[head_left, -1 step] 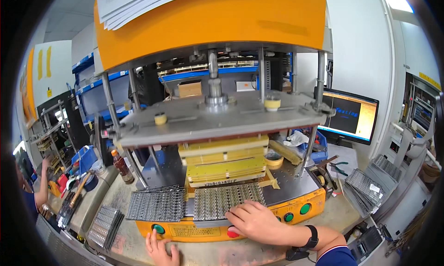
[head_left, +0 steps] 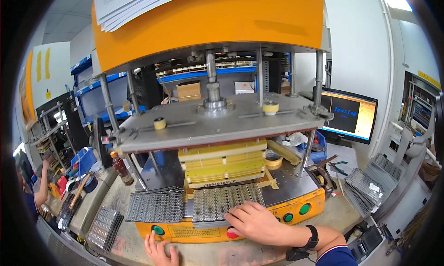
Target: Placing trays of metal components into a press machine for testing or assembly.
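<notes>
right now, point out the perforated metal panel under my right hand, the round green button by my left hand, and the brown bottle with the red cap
perforated metal panel [head_left: 217, 202], head view, bare middle
round green button [head_left: 158, 230], head view, its face
brown bottle with red cap [head_left: 122, 170], head view, its body

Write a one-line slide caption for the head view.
Right hand rests on a perforated metal panel at an orange press fixture; left hand lies below its green button.

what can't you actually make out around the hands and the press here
- Right hand: it lies on the perforated panel, hiding the panel's near corner and most of the red button.
- Left hand: cut off by the lower edge of the head view; only fingers show.
- Yellow plate stack: the grey press plate shades its top.
- Co-worker's arm: bent and cut by the fisheye rim.
</notes>
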### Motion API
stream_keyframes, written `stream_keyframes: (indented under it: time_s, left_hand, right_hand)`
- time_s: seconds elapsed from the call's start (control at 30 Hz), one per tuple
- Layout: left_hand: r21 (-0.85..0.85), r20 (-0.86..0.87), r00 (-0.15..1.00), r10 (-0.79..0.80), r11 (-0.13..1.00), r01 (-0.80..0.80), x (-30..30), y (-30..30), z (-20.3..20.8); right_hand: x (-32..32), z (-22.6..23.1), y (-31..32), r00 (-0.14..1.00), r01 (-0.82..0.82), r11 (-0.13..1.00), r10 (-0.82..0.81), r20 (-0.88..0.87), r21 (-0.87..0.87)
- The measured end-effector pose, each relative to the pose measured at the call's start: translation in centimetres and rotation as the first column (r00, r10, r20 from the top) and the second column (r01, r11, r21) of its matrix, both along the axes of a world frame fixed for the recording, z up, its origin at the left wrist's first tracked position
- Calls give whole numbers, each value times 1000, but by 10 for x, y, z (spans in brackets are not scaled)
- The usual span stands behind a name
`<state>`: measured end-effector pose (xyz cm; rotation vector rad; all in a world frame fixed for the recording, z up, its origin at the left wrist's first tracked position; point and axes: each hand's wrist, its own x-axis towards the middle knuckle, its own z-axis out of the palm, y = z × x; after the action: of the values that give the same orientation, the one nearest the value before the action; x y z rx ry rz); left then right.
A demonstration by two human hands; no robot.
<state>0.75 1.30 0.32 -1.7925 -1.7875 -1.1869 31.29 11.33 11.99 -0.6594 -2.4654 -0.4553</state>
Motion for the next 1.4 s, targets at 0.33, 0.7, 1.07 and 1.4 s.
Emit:
stream_keyframes:
  time_s: [0.33, 0.7, 1.07, 1.4]
  left_hand:
    - [34, -8, 999, 33, 999, -32, 0, -4, 1]
    - [57, -38, 999, 26, 998, -24, -1, -2, 1]
    - [67, -45, 999, 17, 998, -14, -7, 1, -6]
    - [-47, 34, 974, -226, 973, 227, -10, -3, 19]
  right_hand:
    - [20, 15, 17, 991, 134, 988, -132, 36, -70]
    - [27, 6, 24, 987, 112, 991, -103, 124, -71]
    - [24, 8, 34, 998, 39, 999, -40, 55, 6]
    - [34, 13, 43, 998, -46, 997, 50, 45, -69]
